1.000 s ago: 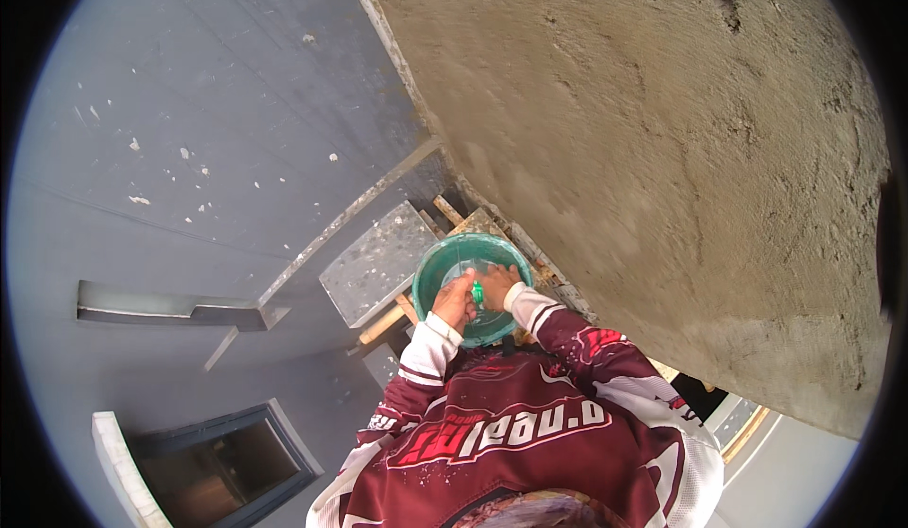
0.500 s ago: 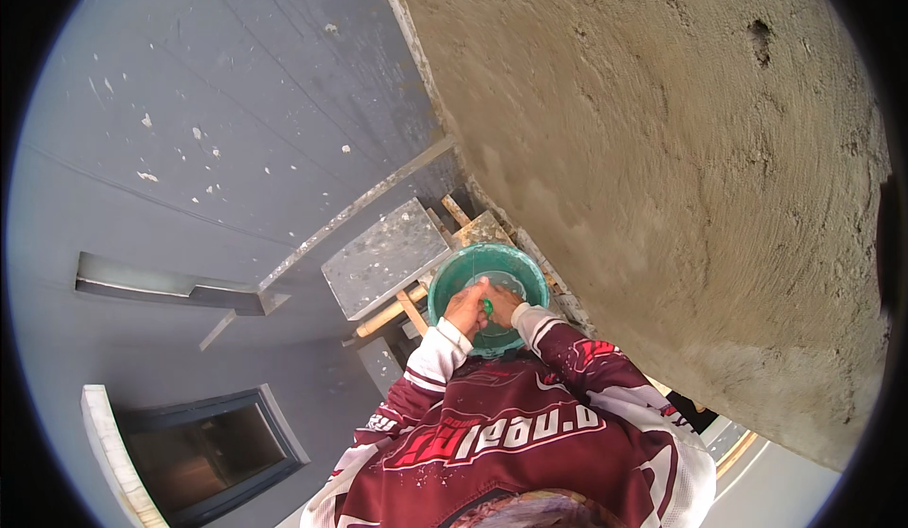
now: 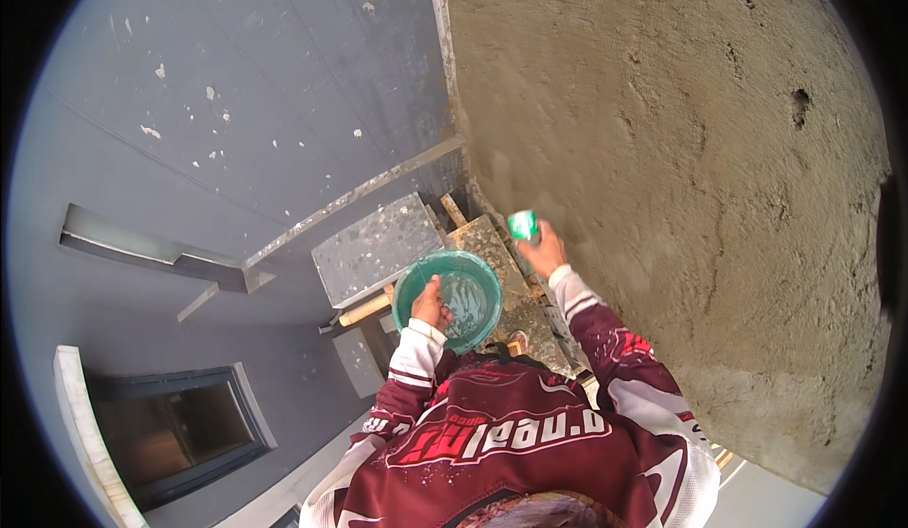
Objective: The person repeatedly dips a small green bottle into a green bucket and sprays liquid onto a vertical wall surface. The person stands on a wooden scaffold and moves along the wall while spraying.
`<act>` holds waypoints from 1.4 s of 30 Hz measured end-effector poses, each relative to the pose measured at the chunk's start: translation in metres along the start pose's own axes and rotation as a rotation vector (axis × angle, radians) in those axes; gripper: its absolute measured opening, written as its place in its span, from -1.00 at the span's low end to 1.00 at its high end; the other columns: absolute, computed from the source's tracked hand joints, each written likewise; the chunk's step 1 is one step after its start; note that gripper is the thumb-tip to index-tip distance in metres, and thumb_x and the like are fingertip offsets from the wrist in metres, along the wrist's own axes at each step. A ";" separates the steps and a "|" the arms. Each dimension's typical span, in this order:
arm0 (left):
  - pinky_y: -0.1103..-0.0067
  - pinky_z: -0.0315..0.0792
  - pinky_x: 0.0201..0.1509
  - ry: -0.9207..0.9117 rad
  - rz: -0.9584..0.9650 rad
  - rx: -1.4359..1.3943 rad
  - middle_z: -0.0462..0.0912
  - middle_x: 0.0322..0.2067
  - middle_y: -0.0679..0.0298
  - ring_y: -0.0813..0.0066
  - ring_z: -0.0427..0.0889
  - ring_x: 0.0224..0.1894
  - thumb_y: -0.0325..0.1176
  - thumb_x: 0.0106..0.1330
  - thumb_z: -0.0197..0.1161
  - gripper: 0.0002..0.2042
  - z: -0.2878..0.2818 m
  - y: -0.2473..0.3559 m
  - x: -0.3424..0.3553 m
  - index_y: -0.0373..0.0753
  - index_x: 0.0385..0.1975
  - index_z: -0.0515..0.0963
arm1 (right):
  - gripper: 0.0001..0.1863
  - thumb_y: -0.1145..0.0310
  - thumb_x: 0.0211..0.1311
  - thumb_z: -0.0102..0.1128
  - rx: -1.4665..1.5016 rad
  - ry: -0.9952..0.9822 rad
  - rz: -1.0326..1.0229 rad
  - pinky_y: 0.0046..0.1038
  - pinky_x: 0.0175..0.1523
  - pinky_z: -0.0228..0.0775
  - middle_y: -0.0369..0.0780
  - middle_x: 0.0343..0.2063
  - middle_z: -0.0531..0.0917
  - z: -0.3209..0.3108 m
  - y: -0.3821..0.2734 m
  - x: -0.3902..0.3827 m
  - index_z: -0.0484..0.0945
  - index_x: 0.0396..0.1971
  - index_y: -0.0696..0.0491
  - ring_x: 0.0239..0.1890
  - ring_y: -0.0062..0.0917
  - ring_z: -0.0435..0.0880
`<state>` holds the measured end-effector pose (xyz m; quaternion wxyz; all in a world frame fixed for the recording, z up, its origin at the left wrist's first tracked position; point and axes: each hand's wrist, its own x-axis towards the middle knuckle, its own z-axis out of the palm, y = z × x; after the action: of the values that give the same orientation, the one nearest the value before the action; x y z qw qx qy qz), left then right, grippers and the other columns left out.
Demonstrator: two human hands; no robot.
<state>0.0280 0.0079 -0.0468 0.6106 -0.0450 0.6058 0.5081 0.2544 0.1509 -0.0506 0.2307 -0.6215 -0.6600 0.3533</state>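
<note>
My right hand (image 3: 545,250) reaches out to the right with its fingers closed around a small green-and-white object (image 3: 522,225). Blur hides what kind of thing this is, and it is held up in front of the rough plastered wall (image 3: 662,169). Over the left part of a round green bucket (image 3: 496,287) is my left hand (image 3: 431,305), its fingers curled. What those fingers hold, if anything, cannot be made out. Inside the bucket the bottom looks wet, with whitish streaks.
A speckled grey board (image 3: 374,252) lies left of the bucket, with a wooden pole (image 3: 364,311) below it. Under the bucket runs a mortar-stained plank (image 3: 530,315). A smooth grey wall (image 3: 255,74) rises on the left, with a framed window (image 3: 180,424).
Both hands were together over the bucket. My right hand has moved away to the right with the green-and-white object. My left hand and the bucket have shifted slightly left in view.
</note>
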 end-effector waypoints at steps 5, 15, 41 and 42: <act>0.54 0.18 -0.66 0.063 0.060 -0.093 0.13 -0.74 0.43 0.57 0.21 -0.73 0.03 0.13 0.25 -0.61 -0.038 0.009 0.005 -0.16 -0.48 0.31 | -0.32 0.06 -0.08 0.28 0.068 0.238 -0.009 -0.22 0.04 0.34 0.05 -0.14 0.56 -0.028 -0.046 0.089 0.37 0.02 0.15 -0.06 -0.08 0.53; 0.52 0.17 -0.67 0.293 0.085 -0.223 0.11 -0.75 0.45 0.57 0.20 -0.76 0.07 0.14 0.21 -0.62 -0.116 0.015 0.007 -0.10 -0.50 0.30 | -0.28 0.40 -0.10 0.37 0.076 0.184 -0.137 -0.32 0.05 0.31 -0.04 -0.07 0.48 0.012 0.054 0.047 0.19 0.09 0.09 0.00 -0.27 0.49; 0.53 0.16 -0.63 0.273 0.137 -0.243 0.11 -0.69 0.42 0.56 0.19 -0.71 0.03 0.13 0.23 -0.59 -0.116 0.022 -0.012 -0.21 -0.36 0.34 | -0.38 -0.03 -0.09 0.21 0.001 0.068 0.061 -0.23 0.04 0.36 0.09 -0.19 0.58 -0.022 -0.092 0.145 0.48 -0.12 0.18 -0.08 -0.08 0.56; 0.53 0.16 -0.63 0.241 0.140 -0.232 0.11 -0.70 0.42 0.56 0.19 -0.71 0.02 0.13 0.23 -0.60 -0.108 0.023 -0.012 -0.21 -0.36 0.35 | -0.37 -0.02 -0.09 0.22 0.026 0.063 0.011 -0.24 0.04 0.37 0.09 -0.20 0.58 -0.016 -0.090 0.131 0.47 -0.10 0.18 -0.08 -0.09 0.56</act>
<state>-0.0593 -0.0606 -0.0525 0.4875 -0.1334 0.6136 0.6067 0.1912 0.2844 0.0098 0.2575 -0.6331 -0.6442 0.3432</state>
